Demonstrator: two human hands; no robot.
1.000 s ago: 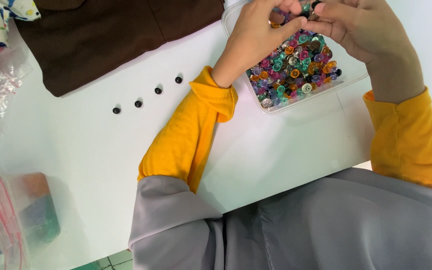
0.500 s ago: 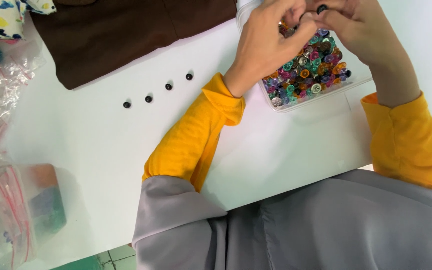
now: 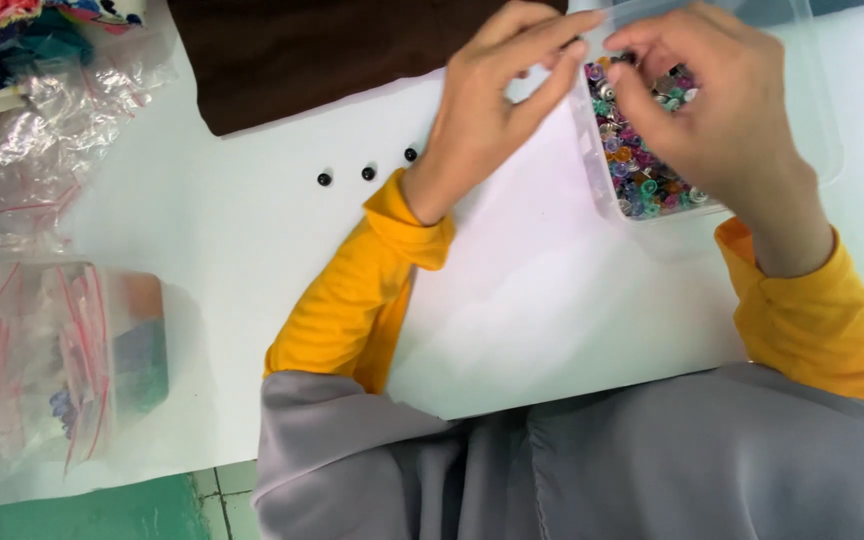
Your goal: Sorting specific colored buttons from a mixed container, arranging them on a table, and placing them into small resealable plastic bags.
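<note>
On the white table (image 3: 202, 260), seen from the head camera, the whole scene sits lower and closer than half a second ago: the clear plastic box (image 3: 812, 110) has slid down towards the middle right, and only three small black beads (image 3: 368, 173) show in a row beside the left wrist, where four showed before; the fourth spot is now behind the hand.

The left hand (image 3: 492, 105) hovers at the box's left edge with thumb and forefinger drawn together; whether anything sits between them I cannot tell. The right hand (image 3: 712, 110) lies over the box, its fingertips bent down among the beads inside (image 3: 642, 170), and whether it pinches one is hidden by blur.

The box is see-through, shallow, and filled with one dense heap of small round beads in purple, orange, green, silver and blue, too many to count.

A brown cloth (image 3: 302, 50) lies above the three black beads. At the left edge are crumpled clear bags (image 3: 62, 110) and a stack of red-striped zip bags (image 3: 42, 360). Both sleeves (image 3: 362, 290) are yellow.
</note>
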